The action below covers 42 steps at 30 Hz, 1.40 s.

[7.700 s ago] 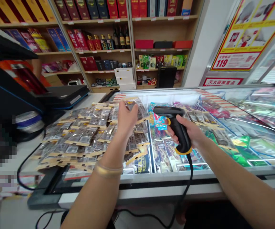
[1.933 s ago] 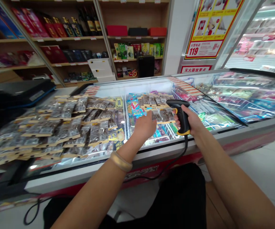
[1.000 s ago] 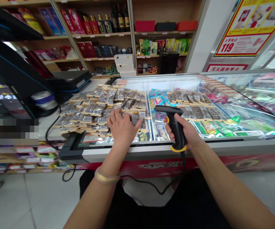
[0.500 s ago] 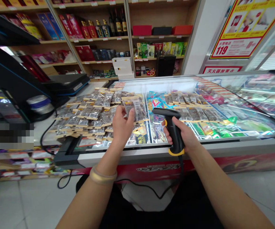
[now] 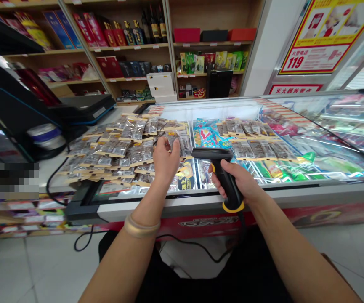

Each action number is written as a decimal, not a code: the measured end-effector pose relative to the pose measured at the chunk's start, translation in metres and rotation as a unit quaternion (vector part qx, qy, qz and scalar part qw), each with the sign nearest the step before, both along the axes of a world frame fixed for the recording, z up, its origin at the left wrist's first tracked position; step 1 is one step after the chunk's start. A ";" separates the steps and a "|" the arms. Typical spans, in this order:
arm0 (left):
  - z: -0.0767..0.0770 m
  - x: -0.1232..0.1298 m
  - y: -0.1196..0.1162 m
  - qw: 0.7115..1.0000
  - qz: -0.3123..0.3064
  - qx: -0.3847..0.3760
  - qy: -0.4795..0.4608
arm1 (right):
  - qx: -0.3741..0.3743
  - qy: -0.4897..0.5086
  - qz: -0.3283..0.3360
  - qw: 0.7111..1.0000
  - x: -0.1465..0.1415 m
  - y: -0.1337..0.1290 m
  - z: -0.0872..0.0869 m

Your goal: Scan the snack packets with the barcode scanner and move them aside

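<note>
My right hand [image 5: 237, 181] is wrapped round the grip of a black and yellow barcode scanner [image 5: 227, 176], whose head points left over the glass-topped freezer. My left hand [image 5: 166, 162] has its fingers curled and its thumb raised at a small clear snack packet [image 5: 183, 141], pinching its near side; the fingertips are partly hidden. Left of that hand spreads a pile of similar packets [image 5: 115, 147] with brown contents and tan edges. Two more rows of these packets [image 5: 257, 148] lie to the right, beyond the scanner.
The freezer [image 5: 279, 198] holds colourful bags under its glass. A scale [image 5: 83, 109] and a dark terminal [image 5: 14, 97] stand on the left counter. The scanner's cable [image 5: 197, 246] loops below the freezer edge. Stocked shelves [image 5: 131, 50] rise behind.
The scanner in my right hand has shifted slightly left and its head has turned toward the packet. My left hand has moved slightly right, with the packet lower against the pile.
</note>
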<state>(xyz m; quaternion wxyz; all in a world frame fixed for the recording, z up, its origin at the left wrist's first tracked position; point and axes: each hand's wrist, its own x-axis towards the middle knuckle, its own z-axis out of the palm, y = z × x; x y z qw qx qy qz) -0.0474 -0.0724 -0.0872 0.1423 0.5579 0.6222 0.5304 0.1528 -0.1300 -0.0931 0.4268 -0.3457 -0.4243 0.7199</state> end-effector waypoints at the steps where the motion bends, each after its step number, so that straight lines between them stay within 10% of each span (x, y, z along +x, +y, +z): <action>1: 0.000 0.000 0.000 1.000 0.001 -0.002 -0.002 | -0.003 0.000 -0.001 1.000 0.000 0.000 0.000; 23: 0.014 0.000 0.002 0.998 -0.001 -0.016 -0.054 | -0.041 0.049 -0.023 0.998 0.002 0.006 0.002; 30: 0.039 0.048 0.016 0.985 -0.091 -0.104 -0.102 | -0.036 0.077 -0.150 0.985 0.068 0.020 0.025; 42: 0.013 0.118 0.037 0.942 -0.148 -0.263 0.145 | -0.055 0.030 -0.242 0.968 0.127 0.033 0.011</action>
